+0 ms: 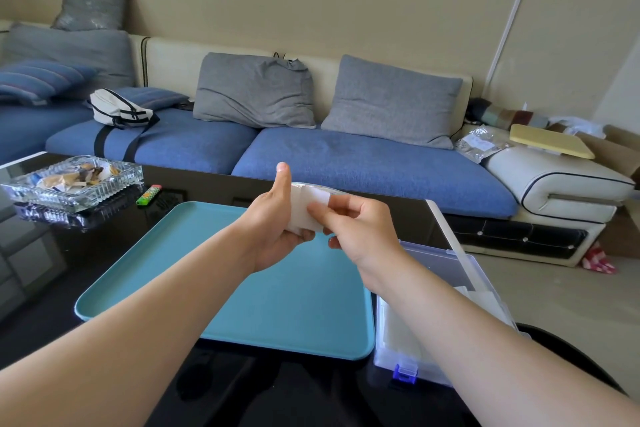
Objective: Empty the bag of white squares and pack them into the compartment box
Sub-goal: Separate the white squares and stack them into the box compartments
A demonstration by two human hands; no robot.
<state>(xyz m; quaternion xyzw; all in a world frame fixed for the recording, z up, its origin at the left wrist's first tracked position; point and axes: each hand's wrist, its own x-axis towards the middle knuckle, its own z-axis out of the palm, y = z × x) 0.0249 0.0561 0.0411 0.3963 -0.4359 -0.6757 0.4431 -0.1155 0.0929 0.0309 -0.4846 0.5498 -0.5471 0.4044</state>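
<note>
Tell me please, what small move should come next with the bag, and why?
Probably pull the bag open with the right hand, which pinches its edge. The left hand grips it above the tray, the white squares inside; the box waits beside the tray.

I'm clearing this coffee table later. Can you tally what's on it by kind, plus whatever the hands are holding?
tray: 1
plastic box: 1
glass dish: 1
lighter: 1
bag of white squares, held between left hand and right hand: 1
Total: 5
</note>
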